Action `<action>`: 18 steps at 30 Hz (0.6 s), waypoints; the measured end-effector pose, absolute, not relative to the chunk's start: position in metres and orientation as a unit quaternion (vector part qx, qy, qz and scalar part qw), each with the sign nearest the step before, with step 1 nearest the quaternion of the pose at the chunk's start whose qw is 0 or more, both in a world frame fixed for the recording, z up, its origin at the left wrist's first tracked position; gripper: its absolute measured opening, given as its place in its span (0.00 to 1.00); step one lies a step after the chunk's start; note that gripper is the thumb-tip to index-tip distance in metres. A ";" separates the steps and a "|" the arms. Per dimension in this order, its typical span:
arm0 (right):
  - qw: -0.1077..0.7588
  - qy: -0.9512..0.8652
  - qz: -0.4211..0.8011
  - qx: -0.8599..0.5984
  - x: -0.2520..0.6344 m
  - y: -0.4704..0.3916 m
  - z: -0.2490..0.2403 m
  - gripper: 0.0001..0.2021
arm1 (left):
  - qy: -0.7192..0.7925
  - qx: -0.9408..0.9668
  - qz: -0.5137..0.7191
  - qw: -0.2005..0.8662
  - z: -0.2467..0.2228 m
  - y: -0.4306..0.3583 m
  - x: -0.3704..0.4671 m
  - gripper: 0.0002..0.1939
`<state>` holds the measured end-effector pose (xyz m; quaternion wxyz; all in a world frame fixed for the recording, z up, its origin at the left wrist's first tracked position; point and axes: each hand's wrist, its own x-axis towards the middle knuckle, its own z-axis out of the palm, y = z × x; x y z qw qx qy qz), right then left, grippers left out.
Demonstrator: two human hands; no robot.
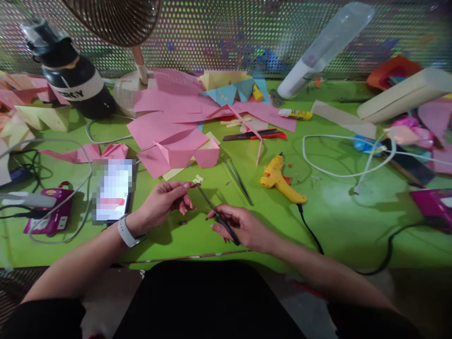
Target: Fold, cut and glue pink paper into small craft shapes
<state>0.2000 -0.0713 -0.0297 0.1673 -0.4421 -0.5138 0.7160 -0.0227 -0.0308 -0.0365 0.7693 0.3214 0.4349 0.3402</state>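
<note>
My right hand (pixel 243 227) is wrapped round the handles of black-handled scissors (pixel 226 227). Their thin blades reach up and left to the fingertips of my left hand (pixel 165 200). Thumb and index finger of that hand are pinched at the blade tips; what lies between them is too small to make out. Small pale yellow paper scraps (pixel 198 179) show just beyond those fingertips. To the right of the blades, metal tweezers (pixel 238 179) lie on the green table (pixel 197 242). A folded pink paper (pixel 176 146) sits beyond my left hand.
A yellow glue gun (pixel 278 181) with a black cord lies at right. Farther back are a cutter knife (pixel 256 135) and a glue stick (pixel 295 114). At left stand a phone (pixel 115 190), a power strip (pixel 52 212) with cables and a black bottle (pixel 76 77). A fan (pixel 116 19) is behind.
</note>
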 end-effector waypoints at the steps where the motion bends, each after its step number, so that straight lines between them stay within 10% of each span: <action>1: 0.167 -0.516 0.714 -0.442 0.200 -0.071 -0.029 0.19 | 0.433 0.320 0.339 0.771 -0.036 -0.031 -0.023 0.11; 18: 0.167 -0.530 0.702 -0.446 0.199 -0.071 -0.031 0.18 | 0.429 0.330 0.327 0.775 -0.036 -0.033 -0.023 0.16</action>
